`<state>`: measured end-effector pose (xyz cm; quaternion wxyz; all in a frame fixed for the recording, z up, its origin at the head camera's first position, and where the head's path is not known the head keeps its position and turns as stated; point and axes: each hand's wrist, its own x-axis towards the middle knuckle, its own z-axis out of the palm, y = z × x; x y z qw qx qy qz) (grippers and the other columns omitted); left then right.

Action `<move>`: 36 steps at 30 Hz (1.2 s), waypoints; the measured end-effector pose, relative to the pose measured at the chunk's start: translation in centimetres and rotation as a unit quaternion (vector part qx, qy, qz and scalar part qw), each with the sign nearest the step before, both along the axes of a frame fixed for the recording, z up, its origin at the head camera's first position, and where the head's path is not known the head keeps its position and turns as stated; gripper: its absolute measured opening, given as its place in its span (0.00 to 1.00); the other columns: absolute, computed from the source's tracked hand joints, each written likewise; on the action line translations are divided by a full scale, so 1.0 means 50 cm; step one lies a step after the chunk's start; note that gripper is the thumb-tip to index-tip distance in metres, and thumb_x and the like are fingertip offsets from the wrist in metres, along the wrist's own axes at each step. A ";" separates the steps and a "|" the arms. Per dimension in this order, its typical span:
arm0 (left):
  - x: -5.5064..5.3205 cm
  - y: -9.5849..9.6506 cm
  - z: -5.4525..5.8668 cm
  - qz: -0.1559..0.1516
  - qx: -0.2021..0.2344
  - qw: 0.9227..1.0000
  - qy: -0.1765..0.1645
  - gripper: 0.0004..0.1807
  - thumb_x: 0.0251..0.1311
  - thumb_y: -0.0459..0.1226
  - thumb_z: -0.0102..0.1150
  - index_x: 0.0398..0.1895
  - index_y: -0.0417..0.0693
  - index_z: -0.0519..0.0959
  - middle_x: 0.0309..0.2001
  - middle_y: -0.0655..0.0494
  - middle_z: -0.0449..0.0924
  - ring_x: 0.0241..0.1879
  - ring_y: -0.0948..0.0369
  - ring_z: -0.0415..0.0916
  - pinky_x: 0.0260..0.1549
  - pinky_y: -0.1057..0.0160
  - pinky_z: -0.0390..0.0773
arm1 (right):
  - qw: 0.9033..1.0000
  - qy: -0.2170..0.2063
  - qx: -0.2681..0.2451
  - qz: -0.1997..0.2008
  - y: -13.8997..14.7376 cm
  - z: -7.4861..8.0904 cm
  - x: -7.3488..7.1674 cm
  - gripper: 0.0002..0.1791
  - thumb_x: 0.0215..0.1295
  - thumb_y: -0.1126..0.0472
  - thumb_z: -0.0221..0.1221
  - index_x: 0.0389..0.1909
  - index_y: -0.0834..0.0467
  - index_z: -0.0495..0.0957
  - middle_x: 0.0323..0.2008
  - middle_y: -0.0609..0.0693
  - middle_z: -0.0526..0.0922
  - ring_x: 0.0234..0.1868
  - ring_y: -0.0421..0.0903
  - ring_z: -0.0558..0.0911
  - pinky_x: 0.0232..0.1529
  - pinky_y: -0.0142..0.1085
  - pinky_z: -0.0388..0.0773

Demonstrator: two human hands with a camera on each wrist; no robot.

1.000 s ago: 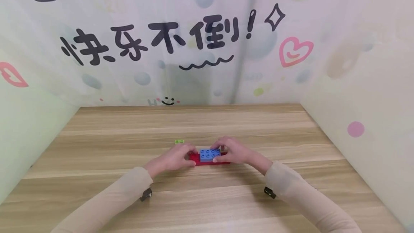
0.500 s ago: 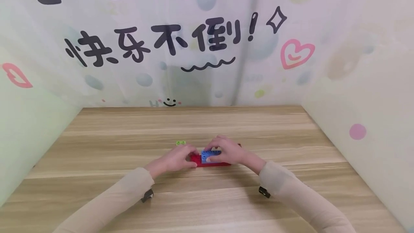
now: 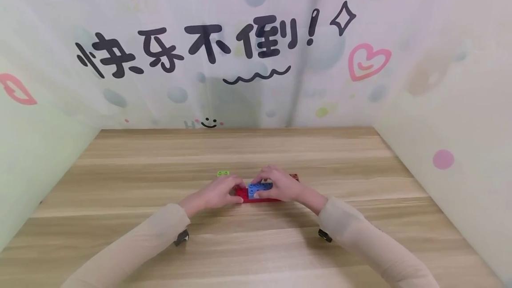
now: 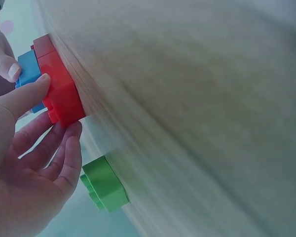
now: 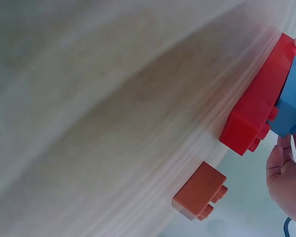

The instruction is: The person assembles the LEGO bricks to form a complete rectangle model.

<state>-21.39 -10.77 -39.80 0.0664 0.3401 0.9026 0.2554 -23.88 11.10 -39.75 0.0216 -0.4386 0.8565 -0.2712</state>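
Note:
A long red brick base [image 5: 259, 94] lies on the table, with a blue brick [image 3: 255, 190] on top of it. My left hand [image 3: 218, 193] holds the left end of the red base; in the left wrist view its thumb [image 4: 32, 94] presses one side, fingers on the other. Over the right part my right hand [image 3: 283, 184] grips the blue brick between thumb and fingers, hiding much of it in the head view. Red studs show past the blue brick in the right wrist view, and the blue brick sits close against the red.
A small green brick [image 3: 223, 173] stands behind my left hand, larger in the left wrist view. Behind the right hand is a brown brick [image 3: 294, 177], partly covered. The wooden table [image 3: 168, 154] meets a printed back curtain [image 3: 240, 101] and side walls.
My right hand has shifted left along the blue brick and covers more of it, bringing the brown brick into view behind. The left hand keeps its place on the red base.

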 end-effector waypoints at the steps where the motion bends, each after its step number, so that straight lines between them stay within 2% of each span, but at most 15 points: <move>1: -0.001 0.000 0.001 -0.001 -0.001 1.000 0.003 0.16 0.50 0.39 0.63 0.42 0.44 0.75 0.39 0.56 0.75 0.39 0.62 0.69 0.39 0.62 0.70 | 1.000 0.005 0.000 -0.001 0.000 0.000 -0.001 0.15 0.52 0.52 0.62 0.40 0.53 0.78 0.36 0.40 0.76 0.39 0.39 0.69 0.39 0.33 0.68; 6: 0.000 0.001 0.007 0.001 -0.003 1.000 -0.006 0.16 0.49 0.39 0.63 0.42 0.44 0.75 0.40 0.56 0.74 0.40 0.62 0.69 0.40 0.62 0.70 | 1.000 0.006 0.016 -0.001 0.002 0.005 -0.004 0.16 0.53 0.50 0.61 0.41 0.53 0.78 0.37 0.40 0.76 0.40 0.38 0.68 0.40 0.32 0.67; 13: 0.001 -0.002 0.002 0.010 -0.006 1.000 -0.005 0.16 0.50 0.39 0.62 0.42 0.44 0.75 0.41 0.56 0.74 0.40 0.62 0.69 0.40 0.62 0.70 | 0.998 -0.037 0.041 -0.005 0.014 0.009 -0.007 0.21 0.52 0.48 0.61 0.45 0.53 0.76 0.43 0.43 0.76 0.44 0.39 0.69 0.43 0.35 0.67; 20: 0.003 0.001 0.006 0.011 -0.007 1.000 -0.011 0.17 0.50 0.39 0.62 0.43 0.43 0.75 0.42 0.55 0.75 0.42 0.61 0.69 0.42 0.61 0.69 | 0.997 -0.064 0.029 -0.017 0.042 0.009 -0.010 0.21 0.51 0.48 0.62 0.44 0.55 0.76 0.41 0.42 0.75 0.42 0.39 0.70 0.41 0.34 0.70; 36: 0.004 0.001 0.005 0.015 -0.005 1.000 -0.019 0.17 0.49 0.39 0.63 0.43 0.43 0.75 0.41 0.55 0.74 0.41 0.61 0.69 0.41 0.61 0.70 | 0.998 -0.045 0.046 -0.029 0.041 0.011 -0.002 0.19 0.52 0.48 0.62 0.43 0.53 0.76 0.39 0.39 0.75 0.41 0.37 0.70 0.42 0.33 0.69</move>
